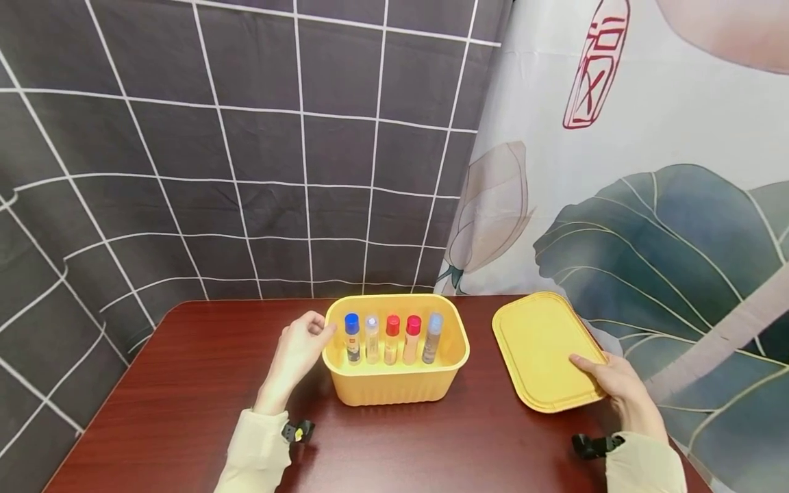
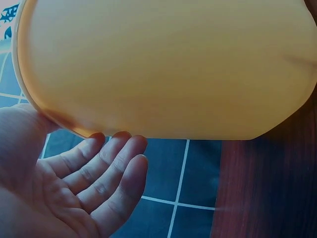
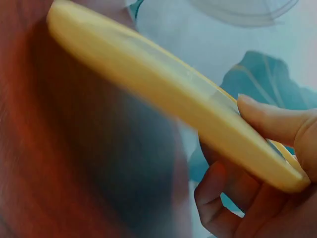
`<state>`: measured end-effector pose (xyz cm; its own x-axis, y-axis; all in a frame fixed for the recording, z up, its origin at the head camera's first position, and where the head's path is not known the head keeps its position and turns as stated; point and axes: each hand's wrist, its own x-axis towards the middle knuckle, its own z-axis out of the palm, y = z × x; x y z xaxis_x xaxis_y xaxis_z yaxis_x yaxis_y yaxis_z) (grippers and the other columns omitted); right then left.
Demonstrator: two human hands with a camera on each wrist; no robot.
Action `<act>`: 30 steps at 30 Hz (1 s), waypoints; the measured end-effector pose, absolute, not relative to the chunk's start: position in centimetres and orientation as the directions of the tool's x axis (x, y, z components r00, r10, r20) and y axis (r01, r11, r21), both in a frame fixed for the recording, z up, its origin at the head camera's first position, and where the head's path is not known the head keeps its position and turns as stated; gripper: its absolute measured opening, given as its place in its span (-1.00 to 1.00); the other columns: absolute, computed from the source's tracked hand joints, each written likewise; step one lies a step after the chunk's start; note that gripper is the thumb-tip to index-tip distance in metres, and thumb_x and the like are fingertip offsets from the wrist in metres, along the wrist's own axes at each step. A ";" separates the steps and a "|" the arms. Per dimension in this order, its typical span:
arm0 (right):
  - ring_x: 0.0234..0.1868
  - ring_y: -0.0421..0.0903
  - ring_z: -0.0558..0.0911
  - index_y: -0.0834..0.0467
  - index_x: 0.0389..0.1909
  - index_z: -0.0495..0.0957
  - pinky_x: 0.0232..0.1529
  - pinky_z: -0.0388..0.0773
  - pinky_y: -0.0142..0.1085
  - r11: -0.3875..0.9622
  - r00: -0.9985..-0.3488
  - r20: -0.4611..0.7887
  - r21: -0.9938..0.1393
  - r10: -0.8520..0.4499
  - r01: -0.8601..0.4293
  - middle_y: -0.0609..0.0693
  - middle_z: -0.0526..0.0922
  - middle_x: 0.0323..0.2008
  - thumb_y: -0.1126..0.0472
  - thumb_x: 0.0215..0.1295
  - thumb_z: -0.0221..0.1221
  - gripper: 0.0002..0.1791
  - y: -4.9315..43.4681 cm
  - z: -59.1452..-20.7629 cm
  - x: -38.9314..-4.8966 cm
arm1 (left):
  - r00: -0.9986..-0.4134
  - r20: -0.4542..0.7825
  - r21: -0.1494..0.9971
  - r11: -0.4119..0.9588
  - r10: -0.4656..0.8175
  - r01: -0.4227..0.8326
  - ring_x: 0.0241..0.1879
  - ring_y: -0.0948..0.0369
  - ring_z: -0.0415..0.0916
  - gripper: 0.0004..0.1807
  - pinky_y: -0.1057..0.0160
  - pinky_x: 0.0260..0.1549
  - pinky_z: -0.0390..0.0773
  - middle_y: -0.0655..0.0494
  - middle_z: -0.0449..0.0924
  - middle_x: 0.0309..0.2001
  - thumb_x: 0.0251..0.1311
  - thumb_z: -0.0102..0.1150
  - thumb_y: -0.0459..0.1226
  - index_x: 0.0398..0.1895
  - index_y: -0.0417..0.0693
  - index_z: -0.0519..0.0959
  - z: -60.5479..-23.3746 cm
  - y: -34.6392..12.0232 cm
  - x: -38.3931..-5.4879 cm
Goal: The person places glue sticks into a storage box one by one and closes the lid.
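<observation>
A yellow plastic box (image 1: 394,390) stands uncovered on the dark red table. Several slim capped bottles stand in a row inside it: a blue-capped bottle (image 1: 353,339), a clear whitish one (image 1: 372,340), two red-capped ones (image 1: 392,339) and a pale-blue-capped one (image 1: 433,339). At the box's left end is my left hand (image 1: 302,346), its thumb over the rim and its fingers loosely extended outside, as the left wrist view shows. My right hand (image 1: 616,383) grips the yellow lid (image 1: 548,342) by its near right corner, thumb on top and fingers beneath. The lid is tilted, right of the box.
The table (image 1: 203,383) ends at a far edge just behind the box. A dark grid-patterned cloth (image 1: 246,150) hangs behind it, with a white leaf-printed cloth (image 1: 666,226) on the right. Black wrist straps (image 1: 594,446) circle both sleeves.
</observation>
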<state>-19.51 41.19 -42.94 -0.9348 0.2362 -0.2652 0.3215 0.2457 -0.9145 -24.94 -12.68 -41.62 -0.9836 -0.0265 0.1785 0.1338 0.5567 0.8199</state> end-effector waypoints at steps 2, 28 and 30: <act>-0.50 -0.02 0.72 0.45 0.05 0.31 -0.43 0.66 -0.20 0.286 -0.942 -0.223 -0.913 0.253 0.293 0.00 0.67 -0.52 0.12 0.38 0.19 -0.50 40.7 -42.3 -19.5 | -0.984 0.176 0.823 0.551 -0.024 0.134 -0.40 0.14 0.55 -0.76 0.13 -0.28 0.62 0.01 0.64 -0.37 0.25 0.24 -0.13 -0.25 -0.13 0.59 -41.7 -12.7 -25.0; -0.55 -0.22 0.41 0.25 -0.38 0.55 -0.62 0.30 -0.49 0.745 -0.703 0.618 -0.640 0.351 -0.190 -0.08 0.52 -0.55 0.22 0.15 0.40 -0.77 31.6 -35.2 -20.0 | -0.982 0.189 0.828 0.542 -0.029 0.143 -0.43 0.17 0.52 -0.77 0.21 -0.34 0.58 0.05 0.62 -0.41 0.24 0.26 -0.12 -0.27 -0.12 0.59 -41.9 -12.9 -24.9; -0.53 -0.26 0.42 0.23 -0.39 0.57 -0.58 0.29 -0.50 0.751 -0.671 0.666 -0.613 0.325 -0.244 -0.18 0.52 -0.54 0.26 0.12 0.41 -0.81 31.0 -35.1 -20.1 | -0.981 0.191 0.827 0.542 -0.025 0.147 -0.43 0.18 0.53 -0.77 0.20 -0.33 0.59 0.05 0.62 -0.40 0.24 0.26 -0.12 -0.27 -0.11 0.59 -41.9 -12.8 -25.0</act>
<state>-20.06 31.02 -35.07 -0.6709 0.3255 0.6663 -0.2443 0.7513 -0.6131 -24.97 -12.84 -41.85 -0.9813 -0.0252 0.1906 0.1468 0.5422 0.8273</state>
